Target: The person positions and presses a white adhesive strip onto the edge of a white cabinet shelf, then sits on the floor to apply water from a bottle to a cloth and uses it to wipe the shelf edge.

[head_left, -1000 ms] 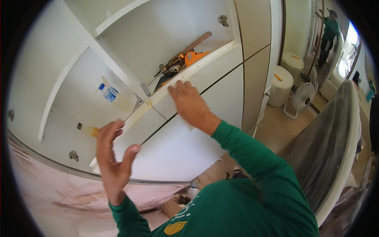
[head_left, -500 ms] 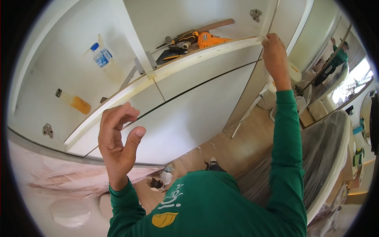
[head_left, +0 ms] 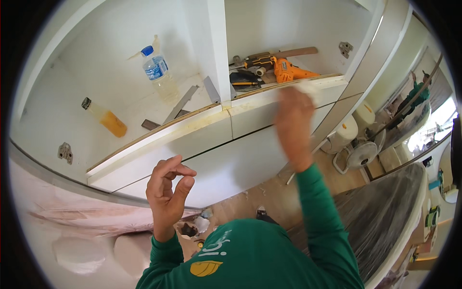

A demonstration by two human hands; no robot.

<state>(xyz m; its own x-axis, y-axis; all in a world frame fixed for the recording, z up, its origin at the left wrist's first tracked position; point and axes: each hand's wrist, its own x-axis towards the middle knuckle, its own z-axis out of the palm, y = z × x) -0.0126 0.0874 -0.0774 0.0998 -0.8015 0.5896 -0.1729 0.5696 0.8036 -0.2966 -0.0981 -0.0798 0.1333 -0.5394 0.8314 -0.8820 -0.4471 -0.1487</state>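
My right hand (head_left: 294,123), blurred by motion, is closed at the white front edge (head_left: 308,92) of an open cabinet. A pale patch shows beside its fingers, too smeared to make out. My left hand (head_left: 168,190) hangs in front of the lower white panel (head_left: 231,161), fingers curled and thumb apart, with nothing in it. Yellowish residue marks the edge (head_left: 192,126) between my hands. Behind it, the right compartment holds an orange tool (head_left: 288,71), a yellow-and-black tool (head_left: 260,62) and a wooden handle (head_left: 301,52).
In the left compartment are a blue-capped water bottle (head_left: 156,67), a bottle of orange liquid (head_left: 113,124) and grey strips (head_left: 183,103). A fan (head_left: 362,155) stands on the floor at right. Plastic sheeting covers a large item (head_left: 375,207). Debris (head_left: 195,225) lies below my left hand.
My right hand has moved left along the cabinet edge from its right end. My left hand is a little lower and further right. The view has shifted, showing more of the compartments.
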